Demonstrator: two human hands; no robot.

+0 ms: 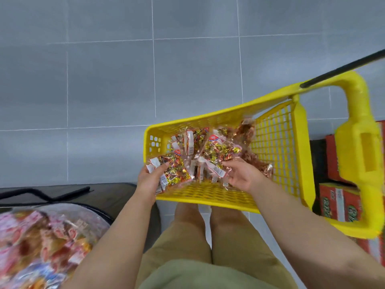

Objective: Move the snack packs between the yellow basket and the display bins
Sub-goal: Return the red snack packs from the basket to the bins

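Yellow plastic mesh forms the basket (pixel 210 195), which stands on the floor just ahead of the person's knees, right of centre.

Head view, the only one supplied:
- The left hand (pixel 149 178) grips a clear snack pack (pixel 175 165) at the basket's near left corner, thumb across the top and fingers beneath. The pack is level with the rim.
- The right hand (pixel 241 174) has its fingers curled round the near end of a second pack (pixel 220 151), which is tilted up inside the basket.
- Further packs (pixel 191 140) lie on the basket bottom towards the far wall.

Step in hand, as judged: lifting packs out of the basket, one per hand. The next move calls for raising both clear of the rim and carrying them left to the display bin (pixel 100 211), already heaped with blurred packs. The crinkly film may slip.

Surroundings: grey tiled floor (pixel 104 80); red cartons (pixel 341 203) stacked at the right, beyond the basket's handle.
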